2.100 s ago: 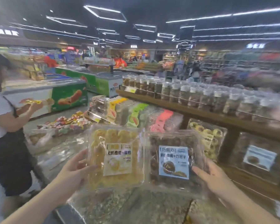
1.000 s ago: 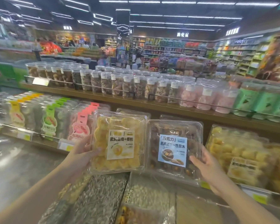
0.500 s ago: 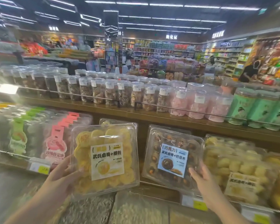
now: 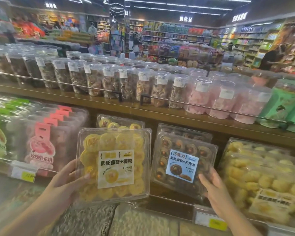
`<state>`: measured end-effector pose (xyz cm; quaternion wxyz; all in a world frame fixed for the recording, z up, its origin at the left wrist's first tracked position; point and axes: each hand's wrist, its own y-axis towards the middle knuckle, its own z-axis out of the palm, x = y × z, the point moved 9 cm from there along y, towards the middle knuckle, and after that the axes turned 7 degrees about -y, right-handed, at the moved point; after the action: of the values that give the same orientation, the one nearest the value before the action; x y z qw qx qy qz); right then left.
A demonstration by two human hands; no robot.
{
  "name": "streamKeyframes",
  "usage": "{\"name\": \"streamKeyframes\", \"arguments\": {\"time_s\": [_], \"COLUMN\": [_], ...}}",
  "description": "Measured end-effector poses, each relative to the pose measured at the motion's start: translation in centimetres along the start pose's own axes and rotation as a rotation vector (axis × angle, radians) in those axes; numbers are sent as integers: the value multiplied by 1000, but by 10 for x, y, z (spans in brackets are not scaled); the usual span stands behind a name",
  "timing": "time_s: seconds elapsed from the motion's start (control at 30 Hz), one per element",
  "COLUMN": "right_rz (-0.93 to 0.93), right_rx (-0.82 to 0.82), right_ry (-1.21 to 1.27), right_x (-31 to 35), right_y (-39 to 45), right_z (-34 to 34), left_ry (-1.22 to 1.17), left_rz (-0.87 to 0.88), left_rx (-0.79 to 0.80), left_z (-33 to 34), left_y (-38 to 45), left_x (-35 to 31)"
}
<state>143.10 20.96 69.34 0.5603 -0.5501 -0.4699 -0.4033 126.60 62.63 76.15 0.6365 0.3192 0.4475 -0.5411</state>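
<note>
Left hand grips the yellow cookie box by its lower-left edge and right hand grips the chocolate cookie box by its lower-right corner, each label-forward just in front of its matching stack at the lower shelf front edge, with the chocolate one nearer in.

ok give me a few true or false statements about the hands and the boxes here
1. The left hand holds the box of yellow cookies. True.
2. The right hand holds a box with a yellow label. False: the box of dark cookies it holds has a blue label.
3. The two boxes are stacked one on the other. False: they are side by side with a gap between them.
4. Clear jars stand in rows on the wooden shelf above the boxes. True.
5. The pink jars stand at the left end of that shelf. False: they stand towards the right.
</note>
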Motion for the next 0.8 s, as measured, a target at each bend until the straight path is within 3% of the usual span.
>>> {"name": "streamKeyframes", "arguments": {"time_s": [0.13,0.47,0.8], "right_rz": [7,-55,-41], "right_rx": [-35,-266,-247], "right_ry": [11,-515,-532], "right_x": [-19,8,7], "right_y": [12,-1,-7], "right_z": [-11,-1,0], "left_ry": [16,24,41], "left_rz": [-5,-33,-24], "left_rx": [-3,5,-3], "left_z": [3,14,16], "left_y": [10,14,1], "left_x": [4,4,5]}}
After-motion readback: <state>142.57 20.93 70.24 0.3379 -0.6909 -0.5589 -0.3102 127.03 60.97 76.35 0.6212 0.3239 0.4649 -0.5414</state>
